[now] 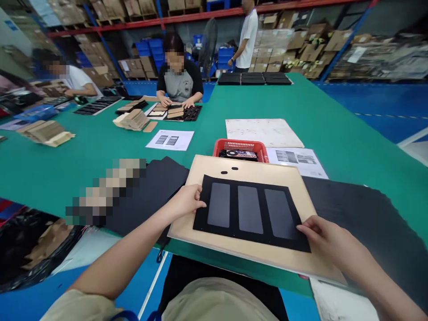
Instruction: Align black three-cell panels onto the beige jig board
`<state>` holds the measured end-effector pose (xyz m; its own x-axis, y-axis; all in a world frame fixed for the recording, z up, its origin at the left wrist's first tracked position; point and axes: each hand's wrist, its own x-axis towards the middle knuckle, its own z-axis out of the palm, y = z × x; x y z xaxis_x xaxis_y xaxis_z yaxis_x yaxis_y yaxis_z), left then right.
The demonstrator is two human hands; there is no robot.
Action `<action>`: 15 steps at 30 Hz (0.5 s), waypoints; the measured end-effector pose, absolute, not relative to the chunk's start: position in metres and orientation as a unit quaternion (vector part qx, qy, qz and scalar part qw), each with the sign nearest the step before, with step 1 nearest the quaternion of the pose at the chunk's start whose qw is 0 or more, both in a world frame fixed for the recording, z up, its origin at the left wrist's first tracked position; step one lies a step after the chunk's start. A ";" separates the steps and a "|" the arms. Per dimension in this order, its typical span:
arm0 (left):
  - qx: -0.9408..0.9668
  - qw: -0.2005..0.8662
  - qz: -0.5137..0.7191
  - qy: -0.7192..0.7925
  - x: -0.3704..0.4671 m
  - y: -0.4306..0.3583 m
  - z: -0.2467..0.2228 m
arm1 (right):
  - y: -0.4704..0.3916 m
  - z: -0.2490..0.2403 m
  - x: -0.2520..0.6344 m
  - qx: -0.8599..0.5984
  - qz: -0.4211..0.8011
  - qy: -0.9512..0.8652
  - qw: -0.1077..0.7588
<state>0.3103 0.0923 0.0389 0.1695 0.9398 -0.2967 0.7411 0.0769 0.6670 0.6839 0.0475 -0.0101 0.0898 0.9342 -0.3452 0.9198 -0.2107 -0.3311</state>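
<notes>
Between my hands, over a cream-coloured board (pixel 182 227), lies a black rectangular sheet (pixel 234 209) with three long rounded grey panels in it. My left hand (pixel 187 200) pinches the sheet's left edge between thumb and fingers. At the lower right corner, my right hand (pixel 321 232) grips the sheet the same way. Two small black oval pieces (pixel 229 170) rest on the board just beyond the sheet. Whether the sheet lies fully flat on the board I cannot tell.
A red basket (pixel 240 145) with a dark device stands behind the board. Black sheets lie to the left (pixel 147 191) and right (pixel 361 214). Printed papers (pixel 170 139) and a white board (pixel 261 131) are further back. A co-worker (pixel 180 80) sits across the green table (pixel 301 102).
</notes>
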 end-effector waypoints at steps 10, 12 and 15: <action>0.689 0.333 0.112 0.633 0.313 0.094 0.031 | 0.049 -0.013 0.687 -0.735 0.261 -0.626 -0.001; 0.696 0.324 0.104 0.633 0.313 0.094 0.031 | 0.049 -0.015 0.688 -0.733 0.253 -0.631 -0.002; 0.704 0.305 0.092 0.635 0.312 0.096 0.031 | 0.047 -0.016 0.690 -0.719 0.198 -0.665 0.027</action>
<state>0.3120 0.0956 0.0314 0.1771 0.9500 -0.2574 0.8371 -0.0078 0.5470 0.6901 0.0473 -0.0158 0.0362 0.9678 -0.2491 0.9461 -0.1135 -0.3034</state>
